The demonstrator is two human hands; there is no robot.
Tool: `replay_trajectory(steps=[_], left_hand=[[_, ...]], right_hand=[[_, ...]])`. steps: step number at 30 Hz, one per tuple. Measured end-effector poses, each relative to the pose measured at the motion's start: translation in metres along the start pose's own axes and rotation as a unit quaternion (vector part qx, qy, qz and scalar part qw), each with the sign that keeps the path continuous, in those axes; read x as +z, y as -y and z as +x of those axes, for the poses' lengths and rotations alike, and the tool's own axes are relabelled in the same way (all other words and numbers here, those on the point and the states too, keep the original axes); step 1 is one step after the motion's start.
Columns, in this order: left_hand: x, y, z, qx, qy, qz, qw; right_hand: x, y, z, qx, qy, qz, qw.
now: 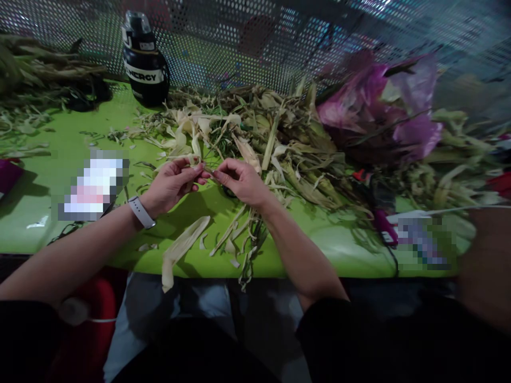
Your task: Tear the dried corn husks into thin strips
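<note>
Thin dull-green fibrous strip, apparently | is pinched by left hand and right hand, fingertips closed | likely light, tearable; best held near ends

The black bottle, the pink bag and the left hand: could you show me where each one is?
Black bottle (pixel 146 74): head view, on the white label around its body.
Pink bag (pixel 361 106): head view, on its crumpled plastic side.
Left hand (pixel 171 182): head view, on the back of the hand.
</note>
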State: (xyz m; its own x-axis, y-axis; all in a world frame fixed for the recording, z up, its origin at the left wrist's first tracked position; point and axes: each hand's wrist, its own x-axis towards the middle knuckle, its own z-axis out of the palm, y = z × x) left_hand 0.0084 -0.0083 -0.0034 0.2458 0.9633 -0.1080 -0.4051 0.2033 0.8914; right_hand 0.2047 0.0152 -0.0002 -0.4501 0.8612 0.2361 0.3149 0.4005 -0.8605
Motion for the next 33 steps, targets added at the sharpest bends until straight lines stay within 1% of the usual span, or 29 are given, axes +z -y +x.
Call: replay_trajectory(steps=[3, 6, 9, 13, 17, 18, 19, 20, 22, 23, 24, 25, 27, 28, 30, 33], left_hand=[[-0.001, 0.001, 0.001, -0.001, 0.005, -0.019, 1.0], [-0.003, 0.003, 0.001, -0.002, 0.023, -0.025, 0.999], [-0.004, 0.003, 0.001, -0.012, 0.039, -0.01, 0.999], [-0.002, 0.002, 0.0, -0.014, 0.035, 0.015, 0.999], [-0.003, 0.004, -0.001, -0.008, 0.044, 0.023, 0.999], [-0.003, 0.005, -0.001, -0.009, 0.044, 0.023, 0.999], [-0.004, 0.006, 0.0, -0.008, 0.041, 0.023, 0.999], [-0.004, 0.007, 0.001, 0.0, 0.036, 0.023, 0.999], [-0.004, 0.01, 0.003, 0.035, 0.02, 0.025, 0.999], [-0.004, 0.012, 0.004, 0.059, 0.013, 0.028, 0.998], [-0.004, 0.013, 0.005, 0.081, 0.007, 0.033, 0.996], [-0.004, 0.014, 0.005, 0.099, 0.005, 0.037, 0.994], [-0.003, 0.016, 0.005, 0.114, 0.013, 0.045, 0.992], [-0.003, 0.016, 0.004, 0.115, 0.022, 0.048, 0.992], [-0.001, 0.016, 0.001, 0.114, 0.044, 0.058, 0.991], [0.001, 0.014, -0.003, 0.111, 0.06, 0.076, 0.989]], right_hand=[[-0.002, 0.0, 0.0, -0.003, -0.002, -0.004, 1.0], [-0.002, -0.001, 0.0, -0.009, -0.028, 0.001, 1.0], [-0.001, -0.001, -0.001, -0.016, -0.048, 0.009, 0.999], [0.001, -0.001, -0.001, -0.016, -0.047, 0.02, 0.999], [0.001, -0.003, -0.001, -0.016, -0.057, 0.017, 0.998], [0.001, -0.003, -0.001, -0.021, -0.073, 0.005, 0.997], [0.002, -0.002, -0.002, -0.033, -0.104, -0.016, 0.994], [0.003, -0.001, -0.003, -0.051, -0.149, -0.044, 0.986], [0.008, 0.004, -0.007, -0.099, -0.242, -0.105, 0.959], [0.011, 0.007, -0.009, -0.12, -0.267, -0.132, 0.947], [0.016, 0.01, -0.011, -0.133, -0.258, -0.151, 0.945], [0.021, 0.011, -0.013, -0.135, -0.22, -0.162, 0.952], [0.031, 0.012, -0.016, -0.11, -0.113, -0.166, 0.973], [0.036, 0.01, -0.016, -0.09, -0.084, -0.161, 0.979], [0.044, 0.006, -0.015, -0.048, -0.058, -0.128, 0.989], [0.047, -0.002, -0.012, 0.005, -0.048, -0.039, 0.998]])
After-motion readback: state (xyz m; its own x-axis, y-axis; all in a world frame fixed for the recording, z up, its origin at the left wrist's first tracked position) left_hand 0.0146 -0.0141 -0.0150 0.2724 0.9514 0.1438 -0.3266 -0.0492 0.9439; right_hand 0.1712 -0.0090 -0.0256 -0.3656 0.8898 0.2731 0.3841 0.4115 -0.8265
